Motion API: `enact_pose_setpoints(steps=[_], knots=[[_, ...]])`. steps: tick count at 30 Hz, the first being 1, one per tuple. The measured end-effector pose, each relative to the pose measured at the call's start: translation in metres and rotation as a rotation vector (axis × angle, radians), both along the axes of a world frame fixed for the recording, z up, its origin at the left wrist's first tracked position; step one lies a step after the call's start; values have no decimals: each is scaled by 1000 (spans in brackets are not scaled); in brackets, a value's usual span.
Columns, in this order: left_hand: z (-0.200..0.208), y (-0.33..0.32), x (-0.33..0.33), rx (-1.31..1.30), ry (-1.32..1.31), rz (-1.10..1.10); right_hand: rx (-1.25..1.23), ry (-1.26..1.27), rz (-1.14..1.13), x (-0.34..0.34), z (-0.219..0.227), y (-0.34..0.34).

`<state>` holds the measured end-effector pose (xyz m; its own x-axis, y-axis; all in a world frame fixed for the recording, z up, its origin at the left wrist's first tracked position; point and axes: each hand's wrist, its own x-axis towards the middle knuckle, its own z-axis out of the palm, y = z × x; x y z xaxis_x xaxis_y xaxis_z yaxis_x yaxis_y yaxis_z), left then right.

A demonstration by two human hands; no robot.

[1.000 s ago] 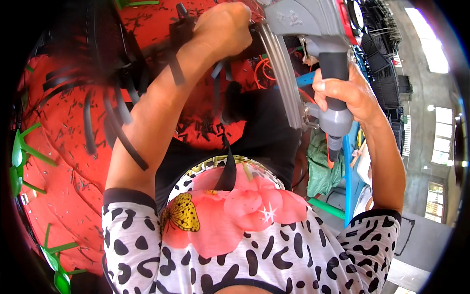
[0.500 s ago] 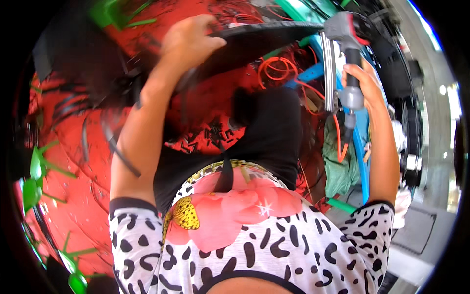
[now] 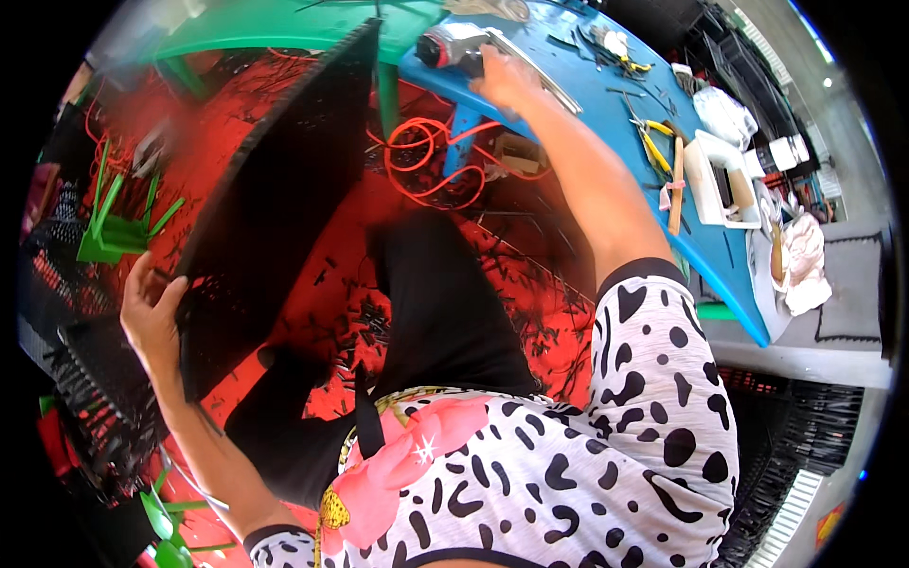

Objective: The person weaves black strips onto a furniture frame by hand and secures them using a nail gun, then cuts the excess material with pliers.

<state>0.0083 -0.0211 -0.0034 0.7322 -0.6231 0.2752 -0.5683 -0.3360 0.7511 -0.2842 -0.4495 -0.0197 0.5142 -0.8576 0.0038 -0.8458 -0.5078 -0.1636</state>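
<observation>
As a person in a spotted shirt [image 3: 568,473] reaches out, the right hand [image 3: 507,83], blurred, curls at a gray power tool [image 3: 462,40] lying on the left end of the blue table [image 3: 620,123]; how firmly it grips, I cannot tell from here. To the table's left, a large black panel [image 3: 284,208] stands tilted, its rim met by the thumb of the left hand [image 3: 151,312], whose fingers are half-curled and parted; whether they clamp it is unclear. Judging by its thin edge, the panel should prove stiff and light but unwieldy, best held by opposite rims. The tool looks dense and hard-cased, safest by its handle. Orange hose [image 3: 417,123] loops below the table and could snag.
</observation>
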Motion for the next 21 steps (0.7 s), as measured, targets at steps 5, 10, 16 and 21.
enact_pose_setpoints(steps=[5,10,16,21], knots=[[8,-2,5,40,61,-1,-208,-108,-117,-141,-18,-87],[-5,5,40,-15,66,-44,-123,264,-293,-292,-20,-100],[-4,13,48,-61,45,-64,8,461,-175,-291,6,-106],[-3,30,40,0,51,-72,178,432,-214,-303,-7,-123]])
